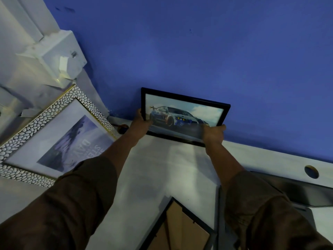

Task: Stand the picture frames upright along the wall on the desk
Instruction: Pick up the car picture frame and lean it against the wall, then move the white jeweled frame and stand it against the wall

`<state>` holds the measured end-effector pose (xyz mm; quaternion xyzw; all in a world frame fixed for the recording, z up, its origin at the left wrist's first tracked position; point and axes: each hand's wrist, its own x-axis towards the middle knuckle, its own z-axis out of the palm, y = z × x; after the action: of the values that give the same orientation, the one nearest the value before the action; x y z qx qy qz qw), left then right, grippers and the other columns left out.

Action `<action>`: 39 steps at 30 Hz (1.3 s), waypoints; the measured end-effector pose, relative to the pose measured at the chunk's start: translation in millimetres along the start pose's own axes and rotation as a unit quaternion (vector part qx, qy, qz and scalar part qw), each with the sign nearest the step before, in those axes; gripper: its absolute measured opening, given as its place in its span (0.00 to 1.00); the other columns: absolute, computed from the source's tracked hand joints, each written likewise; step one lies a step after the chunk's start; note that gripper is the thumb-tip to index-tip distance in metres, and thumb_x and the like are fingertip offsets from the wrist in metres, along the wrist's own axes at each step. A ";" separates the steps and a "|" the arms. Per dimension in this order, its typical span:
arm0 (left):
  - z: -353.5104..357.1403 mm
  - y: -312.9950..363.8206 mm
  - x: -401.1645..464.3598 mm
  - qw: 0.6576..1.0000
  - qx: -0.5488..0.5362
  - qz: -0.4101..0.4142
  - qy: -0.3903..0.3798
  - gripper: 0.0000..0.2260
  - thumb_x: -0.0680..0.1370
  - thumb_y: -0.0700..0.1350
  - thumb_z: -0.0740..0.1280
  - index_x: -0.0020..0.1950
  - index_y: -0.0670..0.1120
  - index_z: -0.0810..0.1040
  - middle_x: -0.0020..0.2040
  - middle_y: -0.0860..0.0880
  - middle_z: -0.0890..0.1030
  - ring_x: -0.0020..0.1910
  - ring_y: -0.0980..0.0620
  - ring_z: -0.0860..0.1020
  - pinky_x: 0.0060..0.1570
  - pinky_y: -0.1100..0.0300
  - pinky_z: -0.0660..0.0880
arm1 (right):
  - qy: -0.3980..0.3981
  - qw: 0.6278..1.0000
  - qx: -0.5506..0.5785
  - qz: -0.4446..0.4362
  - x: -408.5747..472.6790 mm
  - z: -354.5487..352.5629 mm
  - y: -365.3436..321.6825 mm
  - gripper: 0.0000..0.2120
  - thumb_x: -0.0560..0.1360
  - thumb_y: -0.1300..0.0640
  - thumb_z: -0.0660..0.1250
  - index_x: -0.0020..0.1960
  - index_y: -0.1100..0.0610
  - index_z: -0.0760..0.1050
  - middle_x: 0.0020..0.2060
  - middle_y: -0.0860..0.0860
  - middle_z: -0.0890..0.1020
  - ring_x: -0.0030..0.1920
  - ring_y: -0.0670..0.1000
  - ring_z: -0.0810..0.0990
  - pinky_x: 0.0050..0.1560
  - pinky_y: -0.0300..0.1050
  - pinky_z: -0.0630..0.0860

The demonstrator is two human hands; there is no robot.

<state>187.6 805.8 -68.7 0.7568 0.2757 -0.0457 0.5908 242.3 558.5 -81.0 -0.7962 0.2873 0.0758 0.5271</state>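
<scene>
A black-framed car picture stands on its long edge at the back of the white desk, leaning against the blue wall. My left hand grips its lower left side and my right hand grips its lower right corner. A larger frame with a white pebble-pattern border stands to the left, leaning into the corner. Another black frame lies face down near the front edge, its brown back showing.
A white box-shaped fixture sits on the wall at the upper left. A dark flat panel lies at the right, beside a round cable hole in the desk. A small dark object lies by the wall between the two standing frames.
</scene>
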 end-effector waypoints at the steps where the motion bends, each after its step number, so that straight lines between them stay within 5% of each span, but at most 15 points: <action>1: 1.2 0.6 -2.0 1.000 -0.003 -0.008 0.007 0.27 0.80 0.35 0.65 0.77 0.44 0.61 0.69 0.40 0.74 0.60 0.45 0.75 0.59 0.50 0.74 | 0.000 1.000 0.007 0.003 -1.6 -0.4 -0.3 0.37 0.77 0.51 0.72 0.78 0.62 0.56 0.69 0.62 0.74 0.66 0.64 0.77 0.65 0.57 0.76; 8: 6.2 4.3 -23.2 0.997 -0.030 -0.053 0.056 0.34 0.82 0.40 0.65 0.82 0.43 0.49 0.78 0.41 0.65 0.73 0.41 0.68 0.56 0.62 0.64 | -0.013 0.999 0.041 -0.010 -23.6 -8.5 -6.7 0.45 0.78 0.52 0.72 0.83 0.60 0.47 0.77 0.60 0.66 0.74 0.62 0.70 0.72 0.54 0.69; 11: 6.3 12.3 -42.3 0.996 -0.021 -0.055 0.072 0.35 0.83 0.42 0.65 0.83 0.41 0.48 0.79 0.40 0.62 0.76 0.42 0.65 0.52 0.65 0.63 | -0.025 0.997 0.056 -0.038 -42.7 -9.7 -11.3 0.41 0.75 0.53 0.74 0.80 0.60 0.56 0.74 0.59 0.72 0.71 0.62 0.74 0.71 0.56 0.73; 16: 4.0 17.7 -76.8 0.994 -0.013 -0.044 0.100 0.33 0.81 0.43 0.68 0.81 0.41 0.54 0.77 0.40 0.65 0.73 0.41 0.68 0.62 0.56 0.67 | -0.052 0.993 0.042 -0.098 -84.3 -18.2 -23.4 0.44 0.75 0.53 0.75 0.82 0.61 0.55 0.74 0.58 0.71 0.70 0.59 0.74 0.68 0.53 0.75; 20: -7.8 15.3 -122.2 0.993 0.024 -0.043 0.104 0.39 0.79 0.55 0.69 0.83 0.46 0.53 0.82 0.45 0.59 0.79 0.42 0.61 0.74 0.52 0.61 | -0.108 0.985 0.017 -0.136 -122.1 -31.8 -26.9 0.32 0.77 0.53 0.72 0.75 0.62 0.64 0.65 0.59 0.78 0.56 0.56 0.80 0.55 0.52 0.81; 24: -26.1 -3.5 -175.3 0.987 -0.030 -0.013 0.155 0.32 0.71 0.60 0.73 0.72 0.49 0.73 0.69 0.48 0.75 0.68 0.44 0.73 0.73 0.51 0.67 | -0.231 0.959 -0.034 -0.157 -160.5 -39.3 -26.0 0.18 0.79 0.54 0.70 0.65 0.58 0.71 0.49 0.52 0.78 0.50 0.52 0.78 0.49 0.46 0.71; 28: -49.2 -34.0 -236.0 0.974 -0.083 -0.033 0.208 0.32 0.79 0.45 0.72 0.78 0.42 0.61 0.72 0.46 0.70 0.69 0.45 0.71 0.71 0.52 0.67 | -0.307 0.928 -0.086 -0.192 -198.9 -30.6 -25.5 0.23 0.79 0.50 0.70 0.71 0.57 0.72 0.61 0.53 0.77 0.62 0.56 0.77 0.56 0.45 0.70; 31: -79.0 -66.2 -253.5 0.955 -0.117 -0.083 0.258 0.33 0.78 0.45 0.72 0.78 0.42 0.59 0.75 0.40 0.68 0.70 0.40 0.72 0.71 0.48 0.70 | -0.339 0.913 -0.110 -0.199 -221.1 -12.1 -24.7 0.28 0.78 0.46 0.71 0.73 0.56 0.71 0.70 0.54 0.76 0.67 0.57 0.75 0.65 0.50 0.73; 35: -115.8 -92.7 -259.9 0.936 -0.132 -0.130 0.299 0.28 0.79 0.43 0.70 0.74 0.38 0.61 0.70 0.39 0.72 0.59 0.45 0.74 0.55 0.57 0.70 | -0.362 0.901 -0.120 -0.207 -237.9 20.3 -31.6 0.27 0.79 0.45 0.70 0.74 0.55 0.70 0.72 0.56 0.74 0.70 0.58 0.74 0.60 0.46 0.69; 39: -147.1 -111.8 -243.1 0.929 -0.138 -0.140 0.313 0.34 0.78 0.47 0.71 0.78 0.40 0.58 0.73 0.37 0.69 0.69 0.38 0.73 0.66 0.50 0.72 | -0.372 0.891 -0.142 -0.218 -245.3 67.3 -43.5 0.29 0.80 0.47 0.69 0.76 0.57 0.68 0.73 0.56 0.74 0.71 0.58 0.73 0.63 0.46 0.69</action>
<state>-108.0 869.5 -26.0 0.5975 0.5535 0.1499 0.5605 76.0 722.7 28.4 -0.8186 -0.1246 0.2896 0.4801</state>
